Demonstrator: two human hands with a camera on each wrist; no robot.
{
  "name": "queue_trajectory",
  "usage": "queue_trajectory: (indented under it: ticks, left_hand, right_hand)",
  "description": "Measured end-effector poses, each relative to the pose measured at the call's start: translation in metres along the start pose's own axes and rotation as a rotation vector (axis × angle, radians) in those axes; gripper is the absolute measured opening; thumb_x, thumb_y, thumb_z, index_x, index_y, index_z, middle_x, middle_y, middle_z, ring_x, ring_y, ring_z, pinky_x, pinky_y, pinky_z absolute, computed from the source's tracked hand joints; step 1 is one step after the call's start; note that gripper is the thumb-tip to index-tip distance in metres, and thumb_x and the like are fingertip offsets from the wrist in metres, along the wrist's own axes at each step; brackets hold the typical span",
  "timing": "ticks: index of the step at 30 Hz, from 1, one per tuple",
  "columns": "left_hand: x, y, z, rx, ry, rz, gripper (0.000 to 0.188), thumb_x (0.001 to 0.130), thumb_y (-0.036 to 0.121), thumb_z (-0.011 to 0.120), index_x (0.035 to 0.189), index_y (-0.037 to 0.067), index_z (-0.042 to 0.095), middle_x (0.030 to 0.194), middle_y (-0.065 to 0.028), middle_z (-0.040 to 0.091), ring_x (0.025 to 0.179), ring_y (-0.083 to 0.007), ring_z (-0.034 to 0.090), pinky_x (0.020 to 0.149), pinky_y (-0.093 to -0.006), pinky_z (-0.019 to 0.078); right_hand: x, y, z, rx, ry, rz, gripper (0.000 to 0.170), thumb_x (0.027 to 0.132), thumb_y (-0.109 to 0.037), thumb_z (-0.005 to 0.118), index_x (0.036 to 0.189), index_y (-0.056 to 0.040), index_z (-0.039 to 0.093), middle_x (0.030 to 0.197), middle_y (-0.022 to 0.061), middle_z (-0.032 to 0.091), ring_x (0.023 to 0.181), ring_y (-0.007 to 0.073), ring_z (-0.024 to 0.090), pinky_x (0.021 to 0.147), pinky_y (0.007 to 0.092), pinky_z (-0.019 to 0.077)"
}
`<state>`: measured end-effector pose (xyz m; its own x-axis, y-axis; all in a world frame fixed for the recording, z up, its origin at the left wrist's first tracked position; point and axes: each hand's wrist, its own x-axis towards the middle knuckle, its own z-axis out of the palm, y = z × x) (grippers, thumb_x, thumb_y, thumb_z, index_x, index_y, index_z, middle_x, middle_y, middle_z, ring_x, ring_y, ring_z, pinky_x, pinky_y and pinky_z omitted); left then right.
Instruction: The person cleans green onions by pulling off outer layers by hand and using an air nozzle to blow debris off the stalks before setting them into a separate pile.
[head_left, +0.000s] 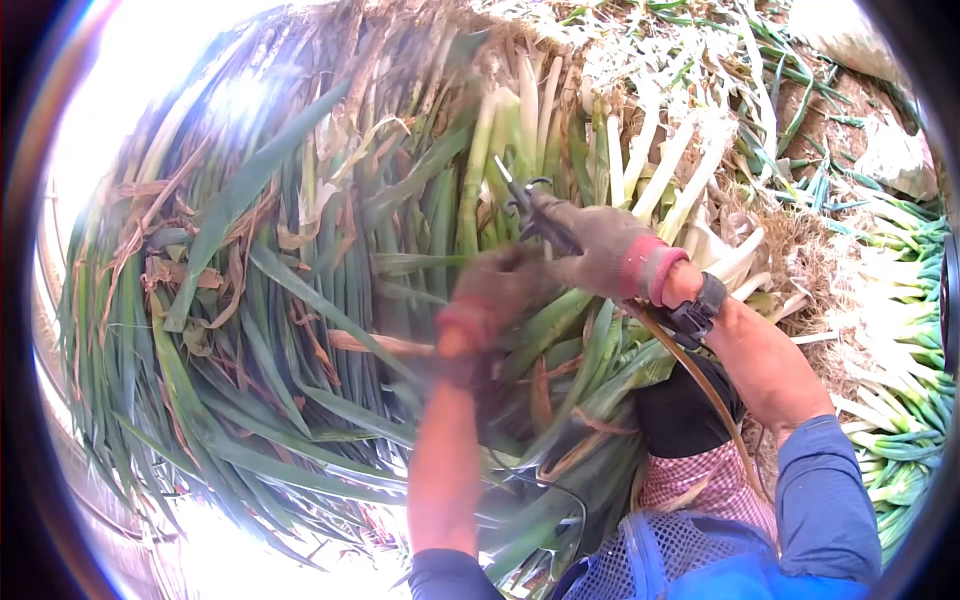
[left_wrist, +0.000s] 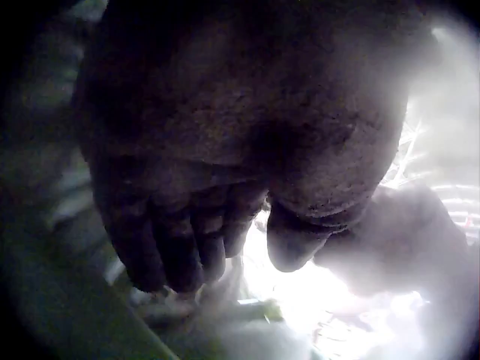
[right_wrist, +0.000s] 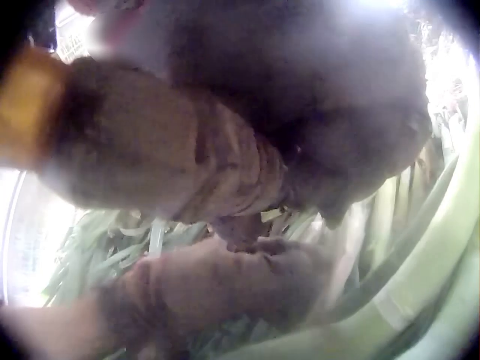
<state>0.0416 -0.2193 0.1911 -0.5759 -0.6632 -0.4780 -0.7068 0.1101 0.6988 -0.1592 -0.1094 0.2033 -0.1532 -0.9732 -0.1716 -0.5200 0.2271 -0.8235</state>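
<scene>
My right hand (head_left: 608, 245), in a brownish glove with a red cuff, grips a dark tool (head_left: 548, 228) whose thin metal tip points up and left over the leek stalks (head_left: 480, 170). Close beside it, my gloved left hand (head_left: 500, 285) is motion-blurred above the green leaves. The left wrist view shows this hand (left_wrist: 217, 150) with its fingers (left_wrist: 176, 240) extended and loosely bent; whether they touch a stalk is unclear. In the right wrist view my right hand (right_wrist: 187, 142) hides most of the tool, and my left hand (right_wrist: 232, 281) lies below it.
A brown hose (head_left: 722, 405) runs down from the right hand past the right forearm. Long leek leaves (head_left: 300, 400) cover the left and middle. Bundled stalks with green tops (head_left: 905, 400) line the right edge, beside straw-like debris (head_left: 800, 250). Pale sacking (head_left: 890, 155) lies upper right.
</scene>
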Motion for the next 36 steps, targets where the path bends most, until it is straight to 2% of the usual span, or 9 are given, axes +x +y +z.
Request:
queue_trajectory:
  ticks: [5, 9, 11, 14, 16, 22, 28, 32, 36]
  left_hand:
    - [0.026, -0.019, -0.032, 0.115, 0.617, 0.151, 0.041, 0.103, 0.019, 0.078, 0.136, -0.004, 0.073, 0.123, -0.0154, 0.082, 0.111, -0.0186, 0.077, 0.098, -0.0337, 0.0588]
    - [0.054, -0.016, -0.039, 0.388, 0.625, 0.222, 0.046, 0.105, 0.027, 0.074, 0.142, 0.0, 0.071, 0.133, -0.021, 0.078, 0.119, -0.0291, 0.077, 0.103, -0.0394, 0.0584]
    - [0.058, 0.006, -0.039, 0.714, 0.582, 0.08, 0.052, 0.106, 0.035, 0.068, 0.15, 0.006, 0.067, 0.141, -0.0228, 0.073, 0.127, -0.0392, 0.073, 0.108, -0.0457, 0.0558]
    - [0.075, 0.02, -0.041, 0.758, 0.485, -0.101, 0.059, 0.104, 0.041, 0.066, 0.155, 0.012, 0.063, 0.147, -0.0229, 0.069, 0.133, -0.0446, 0.067, 0.111, -0.0497, 0.0532]
    - [0.08, 0.032, -0.042, 0.777, 0.463, -0.121, 0.061, 0.102, 0.042, 0.069, 0.155, 0.011, 0.062, 0.146, -0.023, 0.07, 0.132, -0.0441, 0.068, 0.11, -0.0495, 0.0538]
    - [0.096, 0.037, -0.053, 0.739, 0.39, -0.171, 0.065, 0.095, 0.045, 0.077, 0.148, 0.008, 0.067, 0.135, -0.0261, 0.075, 0.126, -0.0444, 0.071, 0.105, -0.0496, 0.0563]
    - [0.078, 0.02, -0.054, 0.643, 0.367, -0.157, 0.072, 0.087, 0.049, 0.088, 0.134, -0.002, 0.072, 0.122, -0.0267, 0.079, 0.116, -0.04, 0.077, 0.101, -0.046, 0.0586]
    - [0.058, 0.006, -0.045, 0.507, 0.457, -0.106, 0.069, 0.084, 0.045, 0.095, 0.13, -0.001, 0.072, 0.119, -0.0236, 0.081, 0.111, -0.0377, 0.078, 0.097, -0.0448, 0.0592]
    - [0.053, 0.004, -0.035, 0.505, 0.523, -0.056, 0.068, 0.082, 0.04, 0.097, 0.131, 0.0, 0.072, 0.12, -0.0214, 0.081, 0.111, -0.0353, 0.079, 0.096, -0.0433, 0.0595]
  right_hand:
    - [0.045, 0.002, -0.012, -0.052, 0.018, 0.024, 0.057, 0.094, -0.023, 0.069, 0.149, -0.0124, 0.059, 0.108, 0.0231, 0.078, 0.102, 0.0415, 0.077, 0.093, 0.0509, 0.0594]
    - [0.089, -0.005, -0.028, -0.08, 0.005, 0.114, 0.063, 0.096, -0.028, 0.071, 0.156, -0.0142, 0.057, 0.116, 0.0229, 0.078, 0.107, 0.0383, 0.077, 0.097, 0.0482, 0.0592]
    - [0.115, 0.001, -0.028, -0.176, 0.017, 0.119, 0.061, 0.097, -0.026, 0.071, 0.155, -0.0142, 0.058, 0.12, 0.022, 0.077, 0.108, 0.0353, 0.077, 0.099, 0.0471, 0.0589]
    - [0.152, 0.014, -0.027, -0.146, 0.089, 0.148, 0.06, 0.097, -0.025, 0.07, 0.155, -0.0156, 0.058, 0.122, 0.0213, 0.076, 0.103, 0.0365, 0.078, 0.096, 0.0496, 0.06]
    - [0.143, -0.001, -0.043, 0.004, 0.064, 0.21, 0.062, 0.095, -0.025, 0.07, 0.155, -0.0151, 0.058, 0.123, 0.0209, 0.076, 0.109, 0.0386, 0.076, 0.098, 0.0487, 0.0587]
    - [0.141, 0.031, -0.026, -0.103, 0.095, 0.059, 0.066, 0.093, -0.025, 0.073, 0.156, -0.0147, 0.057, 0.115, 0.0203, 0.077, 0.1, 0.0352, 0.078, 0.09, 0.0468, 0.0605]
    - [0.035, 0.026, -0.025, -0.025, -0.078, 0.059, 0.069, 0.096, -0.022, 0.072, 0.163, -0.0185, 0.053, 0.106, 0.0173, 0.077, 0.096, 0.0303, 0.077, 0.086, 0.0462, 0.0612]
    - [-0.04, 0.012, -0.017, 0.088, -0.28, 0.021, 0.081, 0.094, -0.031, 0.077, 0.167, -0.0156, 0.046, 0.107, 0.021, 0.077, 0.098, 0.0376, 0.078, 0.092, 0.0489, 0.0595]
    - [-0.053, 0.014, -0.001, 0.044, -0.212, -0.074, 0.083, 0.093, -0.034, 0.076, 0.167, -0.013, 0.046, 0.106, 0.024, 0.077, 0.101, 0.0417, 0.077, 0.092, 0.0503, 0.0586]
